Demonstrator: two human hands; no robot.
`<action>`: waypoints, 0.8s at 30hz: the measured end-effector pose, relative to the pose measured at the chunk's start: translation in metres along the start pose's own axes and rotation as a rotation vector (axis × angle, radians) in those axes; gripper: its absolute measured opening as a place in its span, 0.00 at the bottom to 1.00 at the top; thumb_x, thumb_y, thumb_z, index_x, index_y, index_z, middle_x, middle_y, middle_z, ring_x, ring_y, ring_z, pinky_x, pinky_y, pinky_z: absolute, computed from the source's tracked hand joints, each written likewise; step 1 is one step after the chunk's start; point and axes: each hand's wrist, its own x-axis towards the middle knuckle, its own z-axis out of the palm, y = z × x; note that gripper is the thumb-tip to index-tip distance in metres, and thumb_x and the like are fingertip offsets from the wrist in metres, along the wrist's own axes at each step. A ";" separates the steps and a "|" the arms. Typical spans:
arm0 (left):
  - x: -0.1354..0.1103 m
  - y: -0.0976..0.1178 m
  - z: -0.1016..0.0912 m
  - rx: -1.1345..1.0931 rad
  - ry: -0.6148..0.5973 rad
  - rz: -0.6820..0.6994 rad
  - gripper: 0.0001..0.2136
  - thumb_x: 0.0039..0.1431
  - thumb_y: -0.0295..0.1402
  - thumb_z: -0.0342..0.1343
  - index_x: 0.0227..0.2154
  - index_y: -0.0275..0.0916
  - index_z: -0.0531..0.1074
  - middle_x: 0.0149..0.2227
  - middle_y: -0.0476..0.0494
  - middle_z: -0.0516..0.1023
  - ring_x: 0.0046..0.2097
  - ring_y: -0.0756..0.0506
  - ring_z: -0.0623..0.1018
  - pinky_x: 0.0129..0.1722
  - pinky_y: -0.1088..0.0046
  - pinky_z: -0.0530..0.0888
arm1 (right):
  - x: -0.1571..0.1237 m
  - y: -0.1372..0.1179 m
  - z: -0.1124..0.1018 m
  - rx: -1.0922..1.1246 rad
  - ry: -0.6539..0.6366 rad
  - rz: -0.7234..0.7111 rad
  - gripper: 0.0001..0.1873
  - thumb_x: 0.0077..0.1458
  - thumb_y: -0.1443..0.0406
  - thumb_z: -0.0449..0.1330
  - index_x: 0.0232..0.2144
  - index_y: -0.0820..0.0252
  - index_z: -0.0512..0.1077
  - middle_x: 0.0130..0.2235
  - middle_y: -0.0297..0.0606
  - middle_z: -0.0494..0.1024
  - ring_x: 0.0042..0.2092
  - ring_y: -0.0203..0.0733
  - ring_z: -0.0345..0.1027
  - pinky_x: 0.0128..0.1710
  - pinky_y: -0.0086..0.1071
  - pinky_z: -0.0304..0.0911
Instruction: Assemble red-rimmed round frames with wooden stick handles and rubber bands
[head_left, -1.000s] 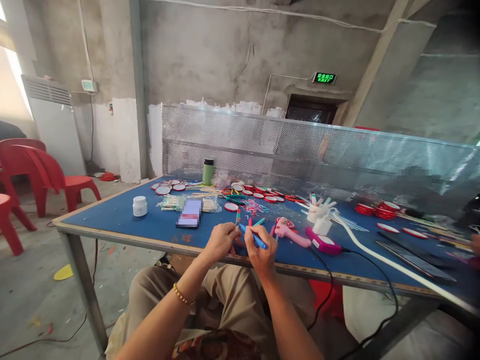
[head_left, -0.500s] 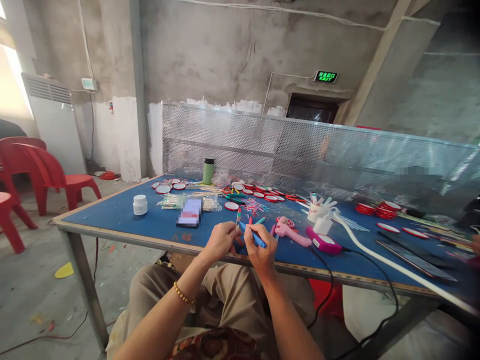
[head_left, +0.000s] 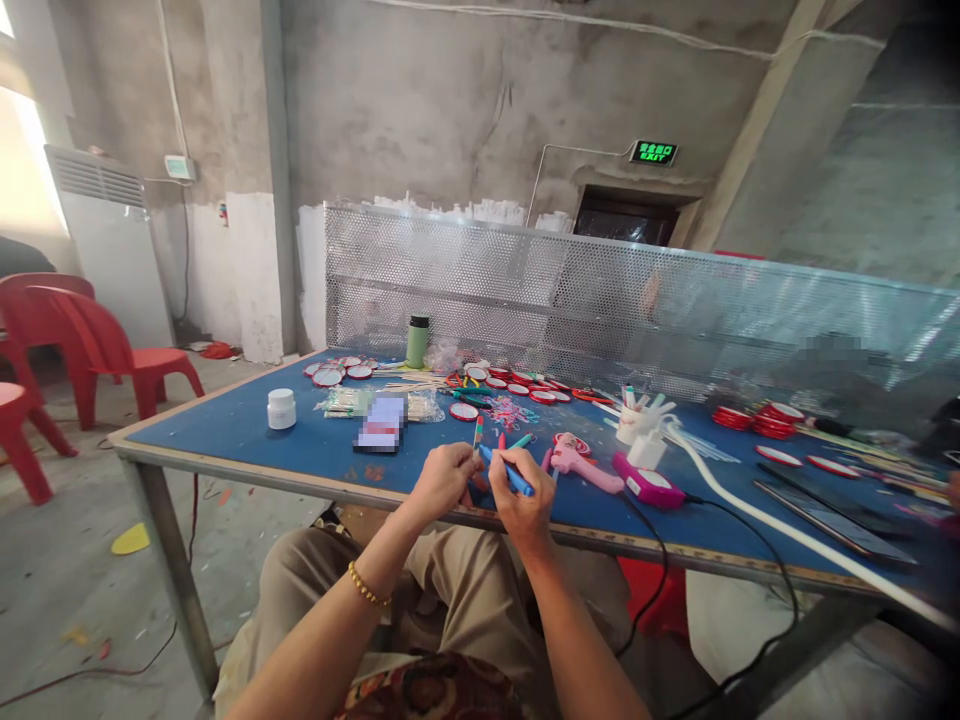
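My left hand (head_left: 442, 480) is closed in a pinch on a thin stick (head_left: 477, 432) with red and green bands that points up from the fingers. My right hand (head_left: 521, 505) is closed round a blue pen (head_left: 510, 474), its tip turned towards the stick. Both hands hover at the near edge of the blue table (head_left: 247, 435), above my lap. A gold bracelet is on my left wrist. What lies right under the hands is hidden.
On the table: a pink glue gun (head_left: 581, 464), a magenta device (head_left: 649, 487) with a black cable, a white jar (head_left: 281, 408), a green flask (head_left: 417, 342), several red-rimmed round discs (head_left: 463, 412), a white cup of sticks (head_left: 628, 420). A perforated metal screen (head_left: 600, 300) stands behind. Red chairs (head_left: 97, 345) stand left.
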 end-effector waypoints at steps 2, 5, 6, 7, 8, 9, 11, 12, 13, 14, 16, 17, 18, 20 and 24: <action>0.000 0.001 0.000 0.002 0.001 -0.002 0.16 0.61 0.41 0.47 0.22 0.38 0.65 0.23 0.49 0.77 0.18 0.52 0.73 0.21 0.78 0.64 | 0.000 0.000 0.000 -0.005 -0.001 0.000 0.07 0.61 0.67 0.56 0.29 0.58 0.70 0.26 0.33 0.74 0.27 0.35 0.69 0.31 0.28 0.65; 0.000 0.001 0.000 0.003 0.000 0.001 0.16 0.61 0.41 0.47 0.22 0.38 0.65 0.23 0.50 0.77 0.18 0.52 0.73 0.21 0.78 0.65 | 0.001 -0.001 0.000 -0.011 0.000 0.000 0.08 0.61 0.67 0.56 0.29 0.58 0.70 0.26 0.33 0.75 0.28 0.35 0.70 0.31 0.28 0.66; 0.000 0.001 0.000 0.004 0.001 0.002 0.16 0.61 0.41 0.47 0.22 0.38 0.65 0.23 0.50 0.77 0.18 0.52 0.73 0.22 0.78 0.65 | 0.001 -0.002 0.000 -0.012 -0.002 -0.002 0.08 0.61 0.67 0.56 0.29 0.58 0.71 0.26 0.33 0.75 0.28 0.35 0.70 0.31 0.28 0.66; 0.000 0.000 0.000 0.004 0.002 0.003 0.16 0.61 0.41 0.47 0.22 0.38 0.65 0.22 0.50 0.76 0.18 0.51 0.73 0.22 0.78 0.65 | 0.001 -0.002 0.000 -0.013 -0.006 -0.004 0.07 0.61 0.67 0.56 0.30 0.58 0.71 0.27 0.33 0.75 0.28 0.35 0.70 0.31 0.28 0.66; 0.000 0.000 0.000 0.005 0.003 0.004 0.15 0.61 0.40 0.47 0.22 0.38 0.65 0.22 0.50 0.76 0.18 0.51 0.74 0.23 0.78 0.66 | 0.001 -0.002 0.000 -0.013 -0.009 -0.005 0.07 0.61 0.67 0.56 0.30 0.58 0.71 0.27 0.33 0.75 0.28 0.35 0.70 0.31 0.28 0.66; 0.000 0.000 0.000 0.005 0.004 0.004 0.15 0.61 0.40 0.47 0.22 0.38 0.65 0.21 0.51 0.76 0.18 0.51 0.74 0.23 0.78 0.66 | 0.001 -0.002 0.000 -0.014 -0.011 -0.007 0.07 0.61 0.67 0.56 0.30 0.58 0.71 0.26 0.33 0.75 0.28 0.35 0.70 0.31 0.28 0.66; 0.000 0.000 0.000 0.006 0.003 0.003 0.15 0.61 0.40 0.47 0.22 0.38 0.65 0.21 0.51 0.75 0.18 0.51 0.74 0.24 0.77 0.66 | 0.001 -0.002 -0.001 -0.017 -0.012 -0.008 0.08 0.61 0.66 0.56 0.29 0.58 0.70 0.26 0.33 0.75 0.27 0.35 0.69 0.31 0.28 0.66; 0.000 0.000 0.000 0.006 0.002 0.001 0.15 0.61 0.41 0.47 0.22 0.38 0.66 0.21 0.51 0.75 0.18 0.51 0.74 0.24 0.77 0.66 | 0.001 -0.002 -0.001 -0.019 -0.013 -0.007 0.08 0.61 0.66 0.56 0.29 0.58 0.70 0.26 0.33 0.75 0.27 0.35 0.69 0.30 0.28 0.65; 0.000 0.000 0.000 0.007 0.001 0.000 0.15 0.61 0.41 0.47 0.22 0.38 0.65 0.21 0.51 0.76 0.18 0.51 0.73 0.23 0.77 0.66 | 0.001 -0.002 -0.001 -0.021 -0.015 -0.007 0.08 0.61 0.66 0.55 0.29 0.58 0.70 0.26 0.32 0.74 0.27 0.35 0.68 0.30 0.28 0.65; 0.000 0.000 0.000 0.008 0.001 -0.002 0.16 0.61 0.41 0.47 0.22 0.39 0.65 0.22 0.51 0.76 0.18 0.51 0.73 0.23 0.77 0.66 | 0.001 -0.002 -0.001 -0.023 -0.017 -0.007 0.08 0.61 0.66 0.55 0.29 0.58 0.70 0.25 0.32 0.74 0.26 0.35 0.68 0.30 0.28 0.65; 0.001 0.001 0.000 0.014 0.001 -0.004 0.16 0.61 0.41 0.47 0.22 0.39 0.65 0.21 0.51 0.76 0.18 0.51 0.73 0.23 0.77 0.66 | 0.000 -0.002 -0.002 -0.024 -0.019 -0.006 0.09 0.61 0.66 0.56 0.28 0.58 0.69 0.24 0.32 0.73 0.26 0.34 0.67 0.29 0.28 0.64; 0.001 0.001 0.000 0.018 0.002 -0.005 0.15 0.61 0.41 0.47 0.22 0.39 0.64 0.21 0.51 0.75 0.18 0.51 0.73 0.23 0.77 0.66 | 0.000 -0.002 -0.002 -0.024 -0.019 -0.007 0.09 0.61 0.66 0.56 0.27 0.58 0.69 0.24 0.31 0.72 0.25 0.34 0.66 0.29 0.28 0.64; 0.001 0.001 0.000 0.021 0.004 -0.005 0.15 0.61 0.40 0.47 0.21 0.39 0.64 0.20 0.51 0.75 0.18 0.51 0.73 0.23 0.77 0.65 | 0.000 -0.002 -0.002 -0.023 -0.019 -0.008 0.09 0.61 0.66 0.56 0.27 0.58 0.69 0.24 0.31 0.72 0.25 0.34 0.66 0.29 0.28 0.63; 0.002 0.002 -0.001 0.026 0.005 -0.007 0.16 0.61 0.40 0.47 0.21 0.39 0.63 0.19 0.51 0.74 0.18 0.51 0.73 0.23 0.77 0.65 | 0.000 -0.002 -0.002 -0.022 -0.020 -0.011 0.09 0.61 0.66 0.56 0.27 0.58 0.69 0.24 0.31 0.72 0.26 0.34 0.66 0.29 0.27 0.63; 0.002 0.001 -0.001 0.027 0.007 -0.010 0.16 0.62 0.41 0.47 0.21 0.39 0.63 0.21 0.50 0.76 0.19 0.51 0.73 0.22 0.78 0.64 | 0.000 -0.002 -0.002 -0.026 -0.011 -0.012 0.09 0.61 0.67 0.56 0.27 0.58 0.69 0.23 0.31 0.71 0.25 0.34 0.65 0.28 0.27 0.62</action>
